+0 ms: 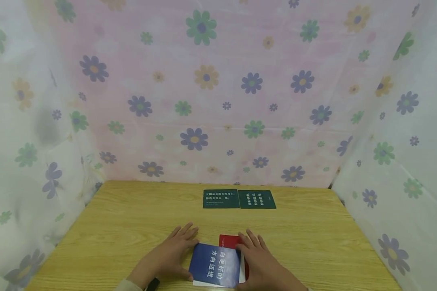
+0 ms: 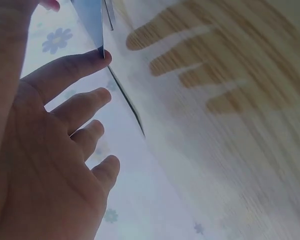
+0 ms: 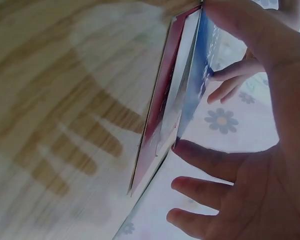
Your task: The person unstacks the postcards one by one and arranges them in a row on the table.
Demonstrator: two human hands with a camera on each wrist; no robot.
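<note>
A blue card (image 1: 215, 264) with white writing lies between both hands, its lettering sideways. My left hand (image 1: 171, 254) holds its left edge, thumb at the near corner and index fingertip at the far one. My right hand (image 1: 260, 262) grips the opposite edge the same way, its remaining fingers spread. A white layer (image 1: 212, 284) shows below the blue card; whether it is a separate sheet cannot be told. Partly covered beneath is a red card (image 1: 228, 241). In the right wrist view, the blue card (image 3: 196, 82) stands slightly apart from the red card (image 3: 160, 105).
Two dark green cards, a left one (image 1: 221, 199) and a right one (image 1: 257, 199), lie side by side farther back on the wood-grain table (image 1: 131, 218). Flower-patterned sheeting (image 1: 211, 101) hangs behind the table and along both sides.
</note>
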